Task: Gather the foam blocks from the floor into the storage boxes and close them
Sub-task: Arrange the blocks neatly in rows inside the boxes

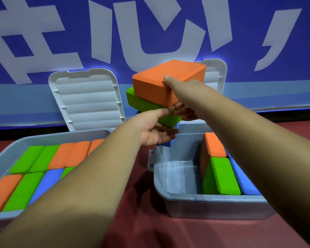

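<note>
Both hands hold a stack of foam blocks in the air between the two boxes. An orange block [161, 81] lies on top, a green block [143, 102] under it, and a blue block [168, 143] shows at the bottom. My right hand [183, 104] grips the orange block, thumb on top. My left hand [156, 126] supports the green and blue blocks from below. The left grey box [48, 136] is packed with several blocks. The right grey box [183, 199] holds orange, green and blue blocks at its right side.
Both white lids stand open against the wall: the left lid [89, 99] and the right lid [217, 74]. A blue banner with white characters covers the wall behind. The floor [141, 221] is dark red. My forearms cross over both boxes.
</note>
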`<state>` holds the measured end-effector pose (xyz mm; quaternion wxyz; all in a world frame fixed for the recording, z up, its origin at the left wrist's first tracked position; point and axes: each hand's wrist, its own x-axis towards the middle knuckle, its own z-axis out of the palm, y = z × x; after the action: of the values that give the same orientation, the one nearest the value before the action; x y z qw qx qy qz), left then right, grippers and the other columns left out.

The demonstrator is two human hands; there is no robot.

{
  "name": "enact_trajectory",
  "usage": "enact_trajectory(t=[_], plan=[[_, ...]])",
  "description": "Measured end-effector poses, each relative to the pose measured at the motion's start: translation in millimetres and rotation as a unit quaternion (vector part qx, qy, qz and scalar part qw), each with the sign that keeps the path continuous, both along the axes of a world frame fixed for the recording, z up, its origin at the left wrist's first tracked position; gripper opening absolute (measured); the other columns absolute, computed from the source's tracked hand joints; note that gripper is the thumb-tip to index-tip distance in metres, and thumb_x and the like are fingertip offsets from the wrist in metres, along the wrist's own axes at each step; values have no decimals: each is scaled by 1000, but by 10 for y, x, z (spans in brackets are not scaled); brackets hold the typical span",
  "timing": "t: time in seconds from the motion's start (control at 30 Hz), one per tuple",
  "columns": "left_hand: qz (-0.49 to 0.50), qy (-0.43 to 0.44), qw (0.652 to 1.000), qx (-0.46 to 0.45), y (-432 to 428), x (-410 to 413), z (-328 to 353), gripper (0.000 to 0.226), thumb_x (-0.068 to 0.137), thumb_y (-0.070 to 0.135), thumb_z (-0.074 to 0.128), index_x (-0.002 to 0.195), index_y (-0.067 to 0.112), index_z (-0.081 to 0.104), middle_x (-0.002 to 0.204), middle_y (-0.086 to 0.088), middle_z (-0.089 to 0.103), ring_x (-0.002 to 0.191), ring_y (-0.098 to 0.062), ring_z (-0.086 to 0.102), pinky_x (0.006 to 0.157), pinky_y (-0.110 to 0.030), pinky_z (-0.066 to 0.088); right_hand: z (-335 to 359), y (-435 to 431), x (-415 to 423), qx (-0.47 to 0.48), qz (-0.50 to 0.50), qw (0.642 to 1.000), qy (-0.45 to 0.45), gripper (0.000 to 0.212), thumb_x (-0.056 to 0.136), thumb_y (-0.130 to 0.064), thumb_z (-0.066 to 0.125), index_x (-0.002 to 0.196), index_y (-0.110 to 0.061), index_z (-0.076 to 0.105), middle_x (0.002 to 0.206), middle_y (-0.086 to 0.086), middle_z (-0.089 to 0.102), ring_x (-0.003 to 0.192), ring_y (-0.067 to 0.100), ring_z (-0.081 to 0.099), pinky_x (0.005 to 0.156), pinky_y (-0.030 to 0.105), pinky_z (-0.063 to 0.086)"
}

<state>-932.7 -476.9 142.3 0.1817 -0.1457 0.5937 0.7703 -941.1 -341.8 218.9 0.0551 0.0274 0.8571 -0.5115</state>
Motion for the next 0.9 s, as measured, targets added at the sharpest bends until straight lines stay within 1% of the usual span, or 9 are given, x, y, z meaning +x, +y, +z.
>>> enact_trajectory(t=[0.13,0.33,0.43,0.53,0.63,0.7,0.77,0.83,0.9], plan=[[7,14,1000,-19,8,-6,-17,45,89,38,80,123,10,70,108,-15,70,90,-29,73,100,-46,58,-13,-20,-16,-18,-8,1000,7,54,90,-67,56,98,-13,57,90,16,74,67,29,77,78,48,63],[20,7,1000,-12,28,-21,-12,48,88,33,82,130,14,68,115,-12,70,93,-29,77,85,-42,63,-12,45,-52,-122,-43,991,-39,48,80,-59,64,101,-17,55,80,8,70,63,24,72,71,35,50],[36,1,999,8,46,-3,35,45,88,29,81,127,12,67,108,-12,69,103,-34,75,88,-46,62,-3,134,-69,-228,-57,967,-97,48,77,-59,65,104,-21,54,78,2,58,61,19,64,67,31,47],[66,7,998,24,85,5,133,47,87,24,80,130,15,64,116,-12,65,105,-36,73,87,-50,62,1,298,-105,-336,-71,931,-120,47,76,-54,68,104,-20,54,86,4,51,62,20,54,69,32,45],[88,21,996,5,144,7,224,44,85,27,79,126,24,63,118,-8,64,106,-34,70,96,-54,57,-4,495,-140,-382,-81,914,-109,48,75,-53,70,103,-17,55,87,3,45,67,21,50,72,33,44],[101,37,994,-27,192,7,266,44,82,32,78,123,27,62,118,-4,66,107,-31,69,99,-54,54,-7,635,-171,-409,-104,903,-79,47,77,-53,70,105,-18,57,91,3,53,79,22,56,81,34,49],[128,70,986,-76,245,16,305,61,70,40,81,125,27,58,115,-2,71,102,-28,71,97,-52,54,-5,790,-201,-446,-127,885,-40,49,79,-52,68,116,-22,60,109,5,64,100,27,63,93,45,52],[176,131,963,-157,290,-18,303,69,57,49,81,117,27,54,108,0,72,97,-25,71,87,-43,54,-29,972,-254,-464,-171,869,23,48,77,-49,66,118,-24,63,117,7,68,105,31,67,89,53,56],[197,209,921,-262,369,-1,333,60,59,56,75,107,28,52,106,0,67,93,-21,67,72,-34,49,-74,1164,-298,-417,-236,873,87,50,73,-50,66,115,-22,63,115,7,70,102,28,69,80,53,60]])
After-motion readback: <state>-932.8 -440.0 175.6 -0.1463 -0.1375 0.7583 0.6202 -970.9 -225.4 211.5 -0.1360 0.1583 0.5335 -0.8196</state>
